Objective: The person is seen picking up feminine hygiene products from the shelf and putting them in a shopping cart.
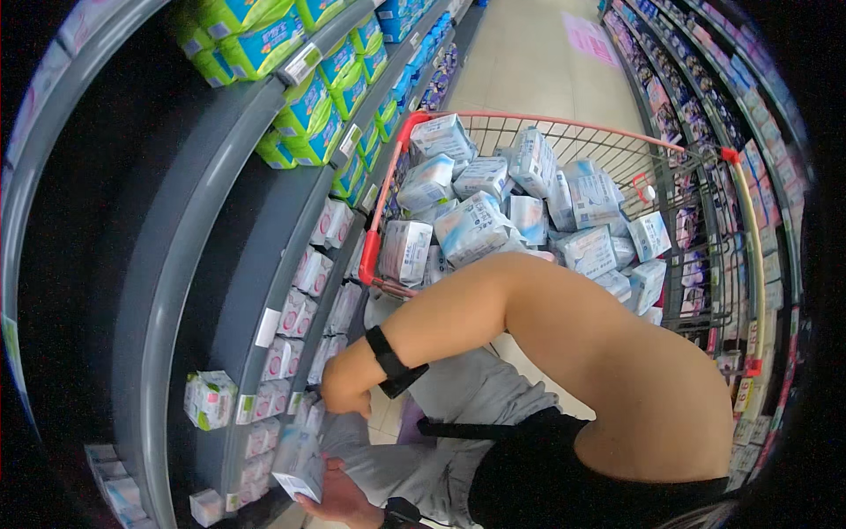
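My left hand [340, 499], at the lower edge, grips a white and pale-blue plastic-wrapped pack [299, 461] in front of the shelf. Its thumb lies along the pack's lower edge, with fingers behind the near side. My right arm reaches across from the right, elbow bent in front of the cart. The right hand [347, 390] hangs beside the lower shelf, just above small wrapped packs [309, 411]. Its fingers are mostly hidden, so I cannot see whether they hold anything. Both wrists wear black straps.
A red-rimmed wire shopping cart [562, 119] holds many white-blue packs [476, 228]. Grey shelves [192, 211] line the left, carrying green-blue packs [307, 119] and pink-white packs [297, 314]. A lone pack [210, 400] sits on one shelf. More stocked shelving [691, 86] runs along the right.
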Motion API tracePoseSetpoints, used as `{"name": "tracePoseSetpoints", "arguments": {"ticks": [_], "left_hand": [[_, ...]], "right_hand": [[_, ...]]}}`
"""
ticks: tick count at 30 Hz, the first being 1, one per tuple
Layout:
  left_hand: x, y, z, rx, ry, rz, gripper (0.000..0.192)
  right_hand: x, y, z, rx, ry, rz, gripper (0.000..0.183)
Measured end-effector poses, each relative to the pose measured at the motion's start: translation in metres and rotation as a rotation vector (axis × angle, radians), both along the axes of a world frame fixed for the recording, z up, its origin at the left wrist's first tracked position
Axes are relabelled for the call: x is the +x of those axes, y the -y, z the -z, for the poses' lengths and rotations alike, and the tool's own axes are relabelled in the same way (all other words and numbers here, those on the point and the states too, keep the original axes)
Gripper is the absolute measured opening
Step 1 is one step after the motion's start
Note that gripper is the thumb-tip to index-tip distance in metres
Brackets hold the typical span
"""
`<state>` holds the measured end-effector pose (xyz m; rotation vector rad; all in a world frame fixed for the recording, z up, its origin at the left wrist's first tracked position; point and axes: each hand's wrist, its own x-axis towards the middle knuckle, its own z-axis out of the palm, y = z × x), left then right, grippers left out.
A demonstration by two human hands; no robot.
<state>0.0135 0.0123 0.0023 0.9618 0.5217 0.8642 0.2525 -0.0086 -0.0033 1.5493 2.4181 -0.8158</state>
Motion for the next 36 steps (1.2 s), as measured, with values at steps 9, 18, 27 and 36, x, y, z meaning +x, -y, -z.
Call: {"name": "tracePoseSetpoints", "arguments": {"ticks": [9, 18, 27, 36], "left_hand": [[0.122, -0.006, -0.090, 0.440, -0.080, 0.201, 0.063], [0.218, 0.107, -0.137, 0.830, 0.051, 0.475, 0.063], [0.127, 0.036, -0.095, 1.020, -0.246, 0.877, 0.054], [-0.054, -0.006, 0.170, 0.079, -0.647, 0.013, 0.017]], "right_hand": [[-0.005, -0.011, 0.024, 0.018, 0.045, -0.027, 0.048], [0.027, 0.032, -0.001, 0.119, -0.214, 0.168, 0.035], [0.033, 0.045, -0.023, 0.071, -0.700, 0.222, 0.027], [0.017, -0.004, 0.004, -0.161, -0.211, -0.053, 0.067]]}}
